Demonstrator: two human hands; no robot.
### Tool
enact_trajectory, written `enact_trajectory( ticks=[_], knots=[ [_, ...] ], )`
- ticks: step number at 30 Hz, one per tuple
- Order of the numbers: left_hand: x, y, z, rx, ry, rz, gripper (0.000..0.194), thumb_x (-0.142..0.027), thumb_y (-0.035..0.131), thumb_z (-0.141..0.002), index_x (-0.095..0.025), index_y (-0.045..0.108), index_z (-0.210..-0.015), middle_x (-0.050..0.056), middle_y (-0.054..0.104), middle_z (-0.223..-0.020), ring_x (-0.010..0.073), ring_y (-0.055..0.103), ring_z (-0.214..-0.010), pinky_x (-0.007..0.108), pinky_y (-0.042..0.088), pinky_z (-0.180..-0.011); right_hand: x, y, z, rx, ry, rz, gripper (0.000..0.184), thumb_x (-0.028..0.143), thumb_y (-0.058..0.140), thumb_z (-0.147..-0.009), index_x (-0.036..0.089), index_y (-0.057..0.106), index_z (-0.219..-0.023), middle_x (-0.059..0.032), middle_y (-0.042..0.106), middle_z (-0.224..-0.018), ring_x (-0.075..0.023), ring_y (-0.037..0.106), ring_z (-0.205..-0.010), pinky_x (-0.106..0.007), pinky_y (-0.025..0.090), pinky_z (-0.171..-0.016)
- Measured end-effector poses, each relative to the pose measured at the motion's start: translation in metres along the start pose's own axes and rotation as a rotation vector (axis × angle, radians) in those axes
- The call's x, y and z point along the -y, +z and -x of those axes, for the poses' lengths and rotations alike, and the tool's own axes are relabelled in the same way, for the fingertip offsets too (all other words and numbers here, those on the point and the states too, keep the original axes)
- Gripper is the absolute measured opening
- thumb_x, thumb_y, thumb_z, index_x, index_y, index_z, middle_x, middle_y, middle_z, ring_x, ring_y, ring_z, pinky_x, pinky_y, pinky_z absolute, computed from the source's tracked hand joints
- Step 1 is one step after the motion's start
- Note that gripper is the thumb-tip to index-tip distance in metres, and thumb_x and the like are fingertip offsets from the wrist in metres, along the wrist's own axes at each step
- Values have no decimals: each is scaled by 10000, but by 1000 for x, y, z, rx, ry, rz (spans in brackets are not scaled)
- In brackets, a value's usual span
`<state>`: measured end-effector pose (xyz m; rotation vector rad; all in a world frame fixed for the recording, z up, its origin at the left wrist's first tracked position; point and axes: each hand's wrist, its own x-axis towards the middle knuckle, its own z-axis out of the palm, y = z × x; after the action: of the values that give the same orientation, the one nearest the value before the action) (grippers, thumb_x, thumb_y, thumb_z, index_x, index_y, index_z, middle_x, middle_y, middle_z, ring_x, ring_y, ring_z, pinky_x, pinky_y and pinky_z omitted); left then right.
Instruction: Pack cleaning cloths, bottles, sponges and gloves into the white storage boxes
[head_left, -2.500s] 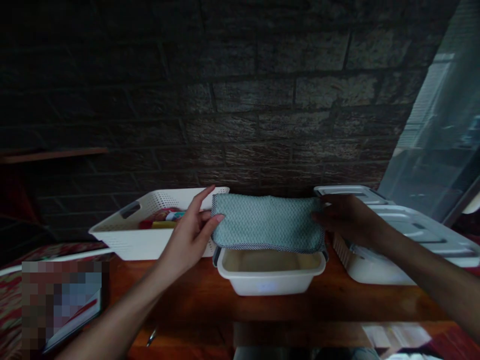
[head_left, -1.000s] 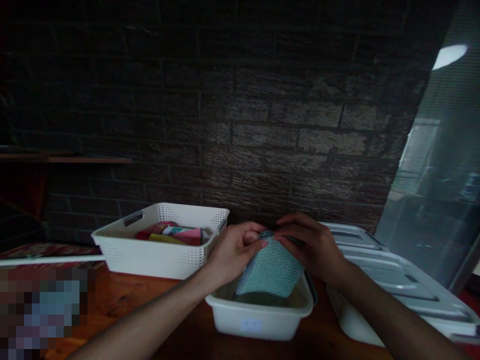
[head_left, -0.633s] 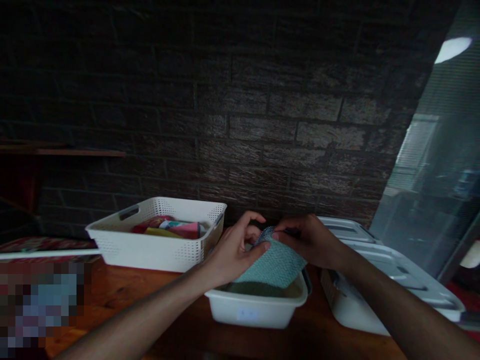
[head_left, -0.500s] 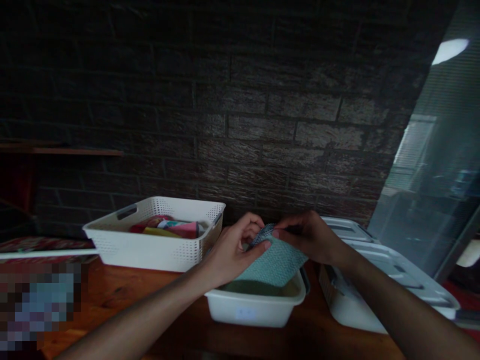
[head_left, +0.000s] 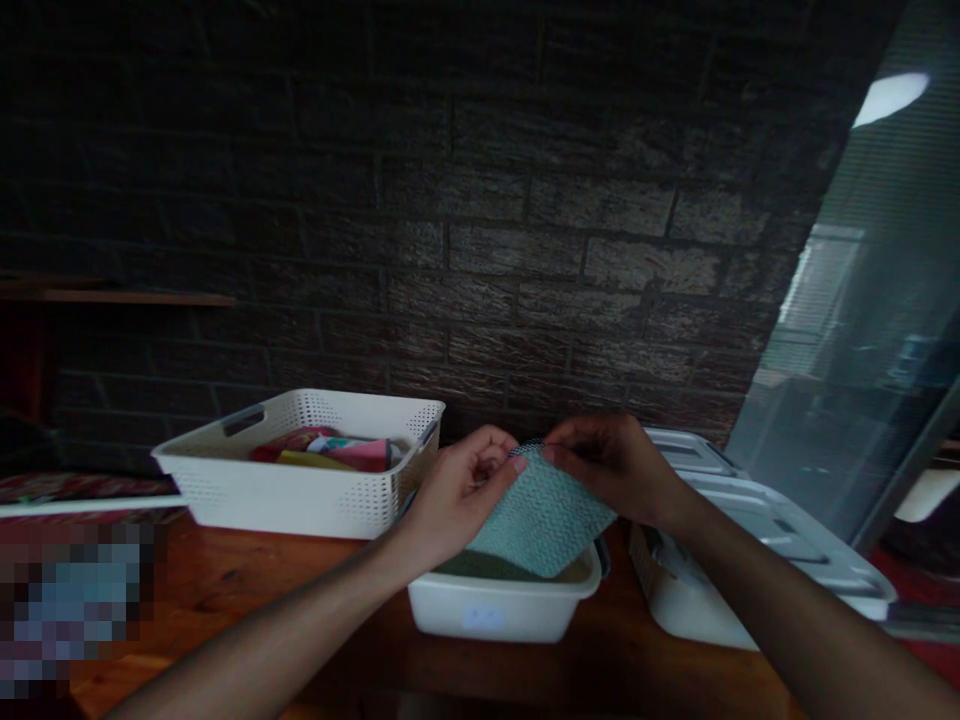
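A light teal textured cloth (head_left: 551,520) hangs from both my hands over a small white basin (head_left: 495,608). My left hand (head_left: 471,490) pinches its upper edge between thumb and fingers. Close beside it, my right hand (head_left: 611,460) grips the same edge, where a strip of dark checked fabric shows. The cloth's lower part dips into the basin's opening. Inside the basin lies something dark green (head_left: 487,567), mostly hidden by the cloth and my left hand.
To the left stands a white perforated basket (head_left: 277,495) with colourful folded fabrics (head_left: 330,450). At right are white lidded boxes (head_left: 780,530). All rest on a wooden table (head_left: 225,580) against a dark brick wall (head_left: 480,250). A glass panel (head_left: 847,380) is at far right.
My fingertips have drawn closer together along the cloth's upper edge, and the cloth now hangs flatter, with less of the dark checked side showing. The view has shifted slightly.
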<state>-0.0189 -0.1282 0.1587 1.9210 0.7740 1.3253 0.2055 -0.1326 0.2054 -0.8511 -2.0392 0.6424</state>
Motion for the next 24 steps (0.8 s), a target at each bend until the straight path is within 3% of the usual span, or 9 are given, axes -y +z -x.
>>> enact_trajectory(
  ticks=[5,8,12,20,24],
  knots=[
    [3,3,-1,10,-64,127,340,-390,683,-949,-216,623,-1235,-27,629,-713,127,523,-627,224,357,-554,3,2,3,-54,32,35,350,392,690,-941,200,710,-1233,-64,797,-990,-200,721,-827,-285,529,-677],
    [5,3,-2,72,-117,217,270,-401,717,-922,-192,711,-1092,19,717,-805,150,597,-681,255,421,-607,5,0,5,-2,-37,139,259,370,626,-985,221,760,-1148,-54,791,-1064,-206,723,-912,-298,538,-766],
    [2,4,-2,99,-133,272,233,-397,765,-885,-202,765,-1014,36,760,-881,169,656,-759,266,467,-661,11,-2,9,8,-81,254,231,330,577,-1008,220,777,-1041,-29,777,-943,-171,680,-795,-258,489,-682],
    [-3,8,-1,17,-76,135,191,-383,772,-880,-196,791,-853,14,738,-783,146,612,-710,247,458,-647,14,-5,13,81,-118,348,244,280,527,-1028,195,755,-1021,-11,721,-834,-134,616,-710,-241,432,-645],
    [-5,9,1,28,-52,34,226,-403,722,-918,-193,785,-865,17,733,-801,155,604,-732,251,445,-647,14,-7,15,138,-136,340,227,304,549,-1027,200,749,-1048,-11,735,-872,-139,640,-748,-247,444,-681]
  ],
)
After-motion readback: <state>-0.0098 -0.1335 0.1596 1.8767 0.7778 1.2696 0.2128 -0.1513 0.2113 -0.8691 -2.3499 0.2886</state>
